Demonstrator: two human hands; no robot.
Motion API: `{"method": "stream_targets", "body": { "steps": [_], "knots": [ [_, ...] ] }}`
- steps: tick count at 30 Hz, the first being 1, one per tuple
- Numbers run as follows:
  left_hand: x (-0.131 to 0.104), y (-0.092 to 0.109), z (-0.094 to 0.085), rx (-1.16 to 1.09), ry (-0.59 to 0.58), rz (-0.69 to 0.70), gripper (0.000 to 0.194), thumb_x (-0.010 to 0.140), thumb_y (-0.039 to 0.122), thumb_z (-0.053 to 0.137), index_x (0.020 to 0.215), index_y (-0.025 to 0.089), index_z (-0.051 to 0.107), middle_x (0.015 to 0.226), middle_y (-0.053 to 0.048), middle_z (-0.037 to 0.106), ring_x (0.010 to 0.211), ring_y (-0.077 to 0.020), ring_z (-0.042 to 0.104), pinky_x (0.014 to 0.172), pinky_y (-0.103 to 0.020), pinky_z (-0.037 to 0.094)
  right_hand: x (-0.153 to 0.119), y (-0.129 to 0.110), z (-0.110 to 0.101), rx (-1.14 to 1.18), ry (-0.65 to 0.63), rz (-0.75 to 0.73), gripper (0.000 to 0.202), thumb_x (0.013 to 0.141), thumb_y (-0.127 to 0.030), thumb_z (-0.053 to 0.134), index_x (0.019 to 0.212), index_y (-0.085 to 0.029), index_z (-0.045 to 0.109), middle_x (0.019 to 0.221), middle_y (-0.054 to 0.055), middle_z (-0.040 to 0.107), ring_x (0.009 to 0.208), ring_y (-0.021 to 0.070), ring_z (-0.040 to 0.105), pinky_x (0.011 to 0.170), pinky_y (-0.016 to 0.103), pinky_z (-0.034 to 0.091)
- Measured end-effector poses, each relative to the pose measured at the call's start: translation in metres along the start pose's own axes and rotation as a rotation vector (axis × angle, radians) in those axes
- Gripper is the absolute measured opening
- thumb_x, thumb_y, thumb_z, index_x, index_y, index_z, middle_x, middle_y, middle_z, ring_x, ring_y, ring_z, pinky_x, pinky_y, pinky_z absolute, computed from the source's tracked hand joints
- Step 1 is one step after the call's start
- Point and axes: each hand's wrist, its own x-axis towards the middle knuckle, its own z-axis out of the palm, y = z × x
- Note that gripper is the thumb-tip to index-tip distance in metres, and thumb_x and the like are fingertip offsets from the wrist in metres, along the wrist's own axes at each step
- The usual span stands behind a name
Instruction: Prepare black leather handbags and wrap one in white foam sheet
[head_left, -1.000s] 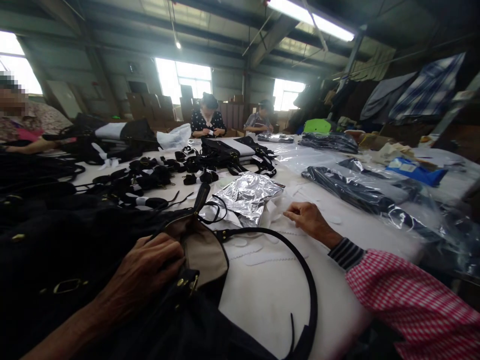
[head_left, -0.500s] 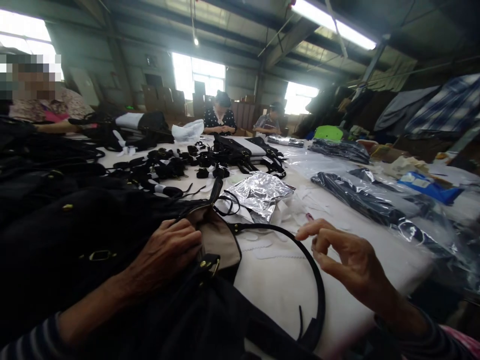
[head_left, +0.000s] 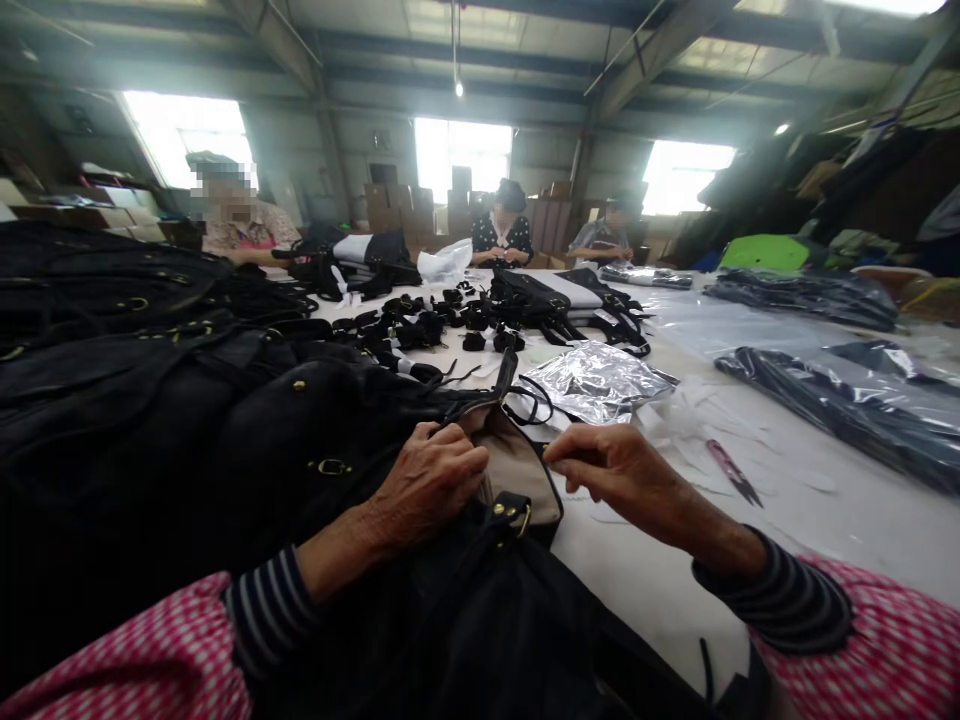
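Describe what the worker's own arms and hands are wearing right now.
Both hands are bare: no gloves, and no rings or watch that I can make out. The left hand comes out of a dark cuff with thin pale stripes, under a pink-and-white checked sleeve. The right hand has the same striped cuff and checked sleeve.

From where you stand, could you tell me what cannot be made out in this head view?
- Left hand: its fingertips are buried in the black bag's tan lining.
- Right hand: fingers pinched; anything between them is too small to see.
- Bag interior: hidden by both hands.
- Pink tool on the table: too small to identify.
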Motion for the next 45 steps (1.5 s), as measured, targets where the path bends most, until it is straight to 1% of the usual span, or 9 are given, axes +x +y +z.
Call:
{"method": "stream_targets", "body": {
  "steps": [5, 11, 16, 21, 24, 28, 33, 39, 45],
  "knots": [
    [0.000, -0.002, -0.006, 0.032, -0.018, 0.033, 0.015, 0.100, 0.021, 0.050, 0.087, 0.019, 0.055, 0.083, -0.001, 0.065, 0.089, -0.0188, 0.053, 0.084, -0.038, 0.031, -0.019, 0.015, -0.006, -0.105, -0.281, 0.085, 0.021, 0.089, -0.019, 0.054, 0.090, -0.022, 0.075, 0.074, -0.002, 0.065, 0.054, 0.0099, 0.056, 0.048, 0.020, 0.042],
    [-0.004, -0.003, -0.011, 0.078, -0.016, 0.111, 0.021, 0.105, 0.021, 0.041, 0.089, 0.020, 0.055, 0.080, -0.001, 0.062, 0.084, -0.0193, 0.048, 0.083, -0.038, 0.030, 0.001, 0.028, -0.009, -0.245, -0.069, -0.060, 0.024, 0.092, -0.021, 0.052, 0.101, -0.021, 0.074, 0.077, 0.001, 0.066, 0.073, 0.0156, 0.060, 0.064, 0.025, 0.045],
    [-0.001, -0.002, -0.011, 0.068, -0.091, 0.099, 0.026, 0.107, 0.025, 0.038, 0.090, 0.020, 0.056, 0.076, 0.000, 0.062, 0.079, -0.0183, 0.049, 0.076, -0.038, 0.028, 0.029, 0.023, 0.017, -0.420, -0.225, -0.255, 0.046, 0.089, -0.007, 0.045, 0.125, -0.025, 0.067, 0.084, 0.000, 0.069, 0.074, 0.0147, 0.061, 0.069, 0.026, 0.039],
    [0.005, -0.002, -0.020, 0.078, -0.104, 0.009, 0.037, 0.108, 0.038, 0.037, 0.083, 0.021, 0.059, 0.077, 0.000, 0.063, 0.077, -0.0166, 0.053, 0.074, -0.035, 0.030, 0.038, 0.030, 0.033, -0.670, -0.375, -0.260, 0.041, 0.087, -0.008, 0.050, 0.121, -0.023, 0.067, 0.094, 0.006, 0.071, 0.077, 0.0183, 0.062, 0.062, 0.029, 0.031],
    [0.006, -0.002, -0.033, 0.084, -0.194, -0.026, 0.029, 0.104, 0.031, 0.043, 0.082, 0.022, 0.058, 0.080, 0.001, 0.065, 0.076, -0.0163, 0.056, 0.071, -0.034, 0.030, 0.035, 0.036, 0.033, -0.676, -0.385, -0.300, 0.041, 0.091, -0.011, 0.051, 0.127, -0.024, 0.063, 0.099, 0.007, 0.071, 0.077, 0.0186, 0.063, 0.059, 0.030, 0.028],
    [0.003, 0.001, -0.038, 0.117, -0.317, -0.054, 0.012, 0.095, 0.018, 0.052, 0.096, 0.025, 0.061, 0.081, 0.002, 0.065, 0.074, -0.0166, 0.057, 0.069, -0.034, 0.030, 0.033, 0.041, 0.035, -0.719, -0.380, -0.340, 0.034, 0.093, -0.013, 0.050, 0.124, -0.021, 0.062, 0.096, 0.008, 0.069, 0.073, 0.0189, 0.062, 0.056, 0.031, 0.025],
    [0.007, 0.009, -0.027, 0.164, -0.282, -0.018, 0.018, 0.092, 0.012, 0.054, 0.104, 0.025, 0.059, 0.093, -0.001, 0.062, 0.087, -0.0186, 0.055, 0.081, -0.036, 0.033, 0.035, 0.050, 0.043, -0.760, -0.341, -0.414, 0.036, 0.095, -0.016, 0.049, 0.129, -0.021, 0.058, 0.099, 0.009, 0.069, 0.069, 0.0181, 0.060, 0.055, 0.031, 0.026],
    [0.020, 0.000, -0.022, 0.175, -0.322, 0.113, 0.018, 0.087, 0.015, 0.060, 0.103, 0.023, 0.061, 0.110, -0.004, 0.058, 0.105, -0.0225, 0.048, 0.075, -0.034, 0.035, 0.034, 0.052, 0.041, -0.762, -0.331, -0.420, 0.033, 0.096, -0.017, 0.048, 0.126, -0.022, 0.060, 0.101, 0.008, 0.069, 0.074, 0.0187, 0.062, 0.058, 0.030, 0.028],
    [0.034, -0.005, -0.014, 0.145, -0.358, 0.156, 0.018, 0.086, 0.011, 0.060, 0.099, 0.023, 0.062, 0.104, -0.003, 0.061, 0.098, -0.0218, 0.047, 0.066, -0.033, 0.031, 0.029, 0.051, 0.037, -0.794, -0.312, -0.424, 0.028, 0.096, -0.022, 0.051, 0.122, -0.025, 0.061, 0.091, 0.004, 0.067, 0.064, 0.0165, 0.058, 0.053, 0.031, 0.021]
  ]
}}
